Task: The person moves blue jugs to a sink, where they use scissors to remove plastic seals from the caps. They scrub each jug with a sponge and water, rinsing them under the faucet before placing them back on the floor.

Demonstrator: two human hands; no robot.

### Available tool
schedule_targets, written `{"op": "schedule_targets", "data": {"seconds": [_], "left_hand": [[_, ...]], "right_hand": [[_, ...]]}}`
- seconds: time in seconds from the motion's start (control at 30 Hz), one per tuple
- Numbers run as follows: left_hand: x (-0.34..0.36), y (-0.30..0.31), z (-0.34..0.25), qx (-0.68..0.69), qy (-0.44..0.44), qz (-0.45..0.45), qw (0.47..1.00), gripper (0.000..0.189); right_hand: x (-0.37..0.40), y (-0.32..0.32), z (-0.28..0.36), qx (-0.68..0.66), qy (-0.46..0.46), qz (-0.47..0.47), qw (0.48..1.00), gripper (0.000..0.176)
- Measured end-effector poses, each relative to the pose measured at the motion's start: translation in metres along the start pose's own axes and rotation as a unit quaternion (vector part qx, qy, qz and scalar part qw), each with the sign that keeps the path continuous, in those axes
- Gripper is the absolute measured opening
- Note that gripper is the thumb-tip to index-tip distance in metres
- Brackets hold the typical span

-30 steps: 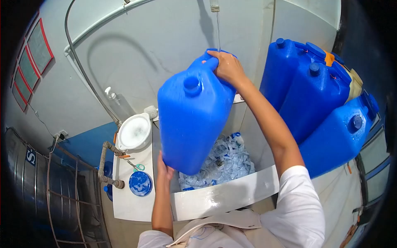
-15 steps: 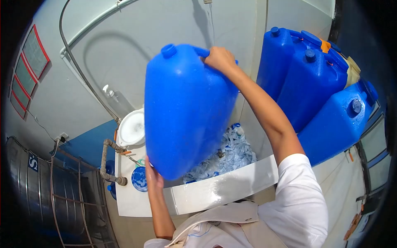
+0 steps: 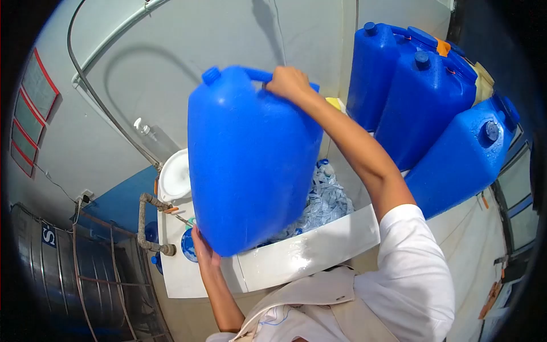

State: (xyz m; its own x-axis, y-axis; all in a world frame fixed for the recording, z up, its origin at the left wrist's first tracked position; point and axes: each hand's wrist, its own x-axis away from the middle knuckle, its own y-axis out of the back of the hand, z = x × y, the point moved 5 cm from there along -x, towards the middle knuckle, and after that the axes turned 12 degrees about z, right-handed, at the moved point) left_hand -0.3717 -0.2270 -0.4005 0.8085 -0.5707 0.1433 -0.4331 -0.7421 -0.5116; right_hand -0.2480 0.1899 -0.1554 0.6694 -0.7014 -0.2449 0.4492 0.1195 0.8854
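Observation:
A big blue plastic water jug [image 3: 245, 154] hangs over the white sink [image 3: 307, 257], slightly tilted, its blue cap at the top left. Up top, my right hand [image 3: 289, 84] is closed around the jug's handle. My left hand [image 3: 206, 251] supports the lower left corner, partly hidden behind the jug. Behind and below it, the basin holds a heap of crumpled clear plastic strips [image 3: 331, 202] with blue bits. Close to my left fingers lies a round blue-and-white item [image 3: 188, 245].
Several capped blue jugs [image 3: 430, 108] stand at the right. Left of the held jug are a white tub [image 3: 175, 174] and a clear pump bottle [image 3: 155, 138]. A bent brown pipe [image 3: 143, 219] rises at the counter's left end. Farther left stands a metal tank [image 3: 43, 268].
The jug has shifted left and a little lower in view, its broad side turned more toward me. Both hands keep their hold. The whole view has also shifted slightly.

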Motion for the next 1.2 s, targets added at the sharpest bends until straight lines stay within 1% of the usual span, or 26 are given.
{"op": "schedule_targets", "data": {"seconds": [0.07,0.1,0.13,0.17,0.2,0.23,0.3,0.33,0.37,0.4,0.43,0.5,0.57,0.67,0.7,0.77,0.83,0.9,0.97,1.0,1.03,1.07,1.1,1.13,1.17,1.2], "left_hand": [[0.013,0.016,-0.008,-0.023,0.050,0.057,0.997,0.056],[0.022,0.014,-0.034,-0.029,0.046,-0.022,0.998,0.055],[0.035,-0.009,-0.067,-0.041,0.013,0.014,0.999,0.057],[0.034,-0.021,-0.092,-0.045,-0.042,0.012,0.998,0.058],[0.038,-0.044,-0.111,-0.049,-0.063,-0.009,0.997,0.056],[0.028,-0.046,-0.111,-0.049,-0.060,-0.011,0.997,0.056],[0.002,-0.039,-0.102,-0.054,-0.070,0.050,0.995,0.055],[-0.002,-0.036,-0.083,-0.055,-0.071,0.048,0.995,0.055],[-0.005,-0.032,-0.052,-0.035,-0.036,0.024,0.998,0.054],[-0.011,-0.023,-0.027,-0.014,-0.001,0.002,1.000,0.053],[-0.013,0.002,-0.011,-0.016,-0.003,0.003,1.000,0.053],[-0.010,0.054,0.015,-0.041,0.010,-0.025,0.999,0.052],[0.027,0.014,-0.044,-0.033,0.009,0.006,0.999,0.049],[0.038,-0.046,-0.109,-0.023,-0.060,-0.003,0.998,0.052],[0.037,-0.055,-0.115,-0.019,-0.077,-0.005,0.997,0.051],[0.009,-0.040,-0.088,-0.045,-0.068,-0.021,0.996,0.051],[-0.011,-0.013,-0.051,-0.075,-0.064,-0.032,0.995,0.051],[-0.014,0.009,-0.010,-0.014,-0.006,-0.015,1.000,0.054],[0.000,-0.019,-0.043,-0.027,-0.032,0.010,0.999,0.055],[0.012,-0.037,-0.068,-0.040,-0.057,0.029,0.997,0.056],[0.017,-0.056,-0.094,-0.107,-0.102,0.028,0.989,0.058],[0.006,-0.053,-0.112,-0.159,-0.171,-0.013,0.972,0.061],[0.007,-0.080,-0.126,-0.165,-0.197,0.011,0.966,0.062],[0.014,-0.113,-0.145,-0.171,-0.222,0.034,0.959,0.062],[0.017,-0.136,-0.153,-0.173,-0.219,0.040,0.959,0.062],[0.021,-0.164,-0.162,-0.253,-0.249,0.071,0.932,0.063]], "right_hand": [[0.011,-0.002,0.013,-0.004,0.023,0.014,1.000,0.041],[0.016,0.005,0.022,-0.021,0.030,0.017,0.999,0.042],[0.019,0.017,0.028,-0.022,0.027,0.018,0.999,0.042],[0.023,0.033,0.033,-0.059,0.029,-0.006,0.998,0.042],[0.025,0.041,0.034,-0.096,0.030,-0.030,0.994,0.043],[0.023,0.042,0.030,-0.095,0.028,-0.027,0.995,0.043],[0.014,0.050,0.021,-0.106,0.043,-0.093,0.989,0.043],[0.010,0.043,0.013,-0.102,0.028,-0.081,0.991,0.043],[0.010,0.032,0.006,-0.105,0.028,-0.081,0.991,0.043],[0.008,0.016,-0.002,-0.072,0.006,-0.045,0.996,0.040],[0.005,0.004,-0.008,-0.038,-0.015,-0.010,0.999,0.038],[0.014,-0.004,0.001,-0.018,-0.003,0.036,0.999,0.037],[0.021,0.010,0.021,-0.031,0.018,0.024,0.999,0.037],[0.022,0.041,0.036,-0.098,0.030,-0.011,0.995,0.037],[0.017,0.039,0.032,-0.098,0.028,-0.006,0.995,0.037],[-0.001,0.037,0.021,-0.115,0.013,-0.050,0.992,0.039],[-0.008,0.011,0.003,-0.117,0.018,-0.029,0.993,0.042],[-0.014,-0.026,-0.021,-0.072,0.010,0.045,0.996,0.045],[0.004,-0.054,-0.047,-0.094,-0.007,0.074,0.993,0.048],[0.008,-0.071,-0.066,-0.167,0.011,0.045,0.985,0.047],[0.012,-0.093,-0.087,-0.240,0.029,0.015,0.970,0.046],[0.020,-0.121,-0.110,-0.371,0.048,0.004,0.927,0.044],[0.026,-0.153,-0.134,-0.494,0.068,-0.010,0.867,0.042],[0.024,-0.217,-0.164,-0.499,0.031,0.045,0.865,0.040],[0.027,-0.262,-0.188,-0.502,-0.008,0.101,0.859,0.038],[0.051,-0.280,-0.186,-0.535,-0.029,0.124,0.835,0.038]]}}
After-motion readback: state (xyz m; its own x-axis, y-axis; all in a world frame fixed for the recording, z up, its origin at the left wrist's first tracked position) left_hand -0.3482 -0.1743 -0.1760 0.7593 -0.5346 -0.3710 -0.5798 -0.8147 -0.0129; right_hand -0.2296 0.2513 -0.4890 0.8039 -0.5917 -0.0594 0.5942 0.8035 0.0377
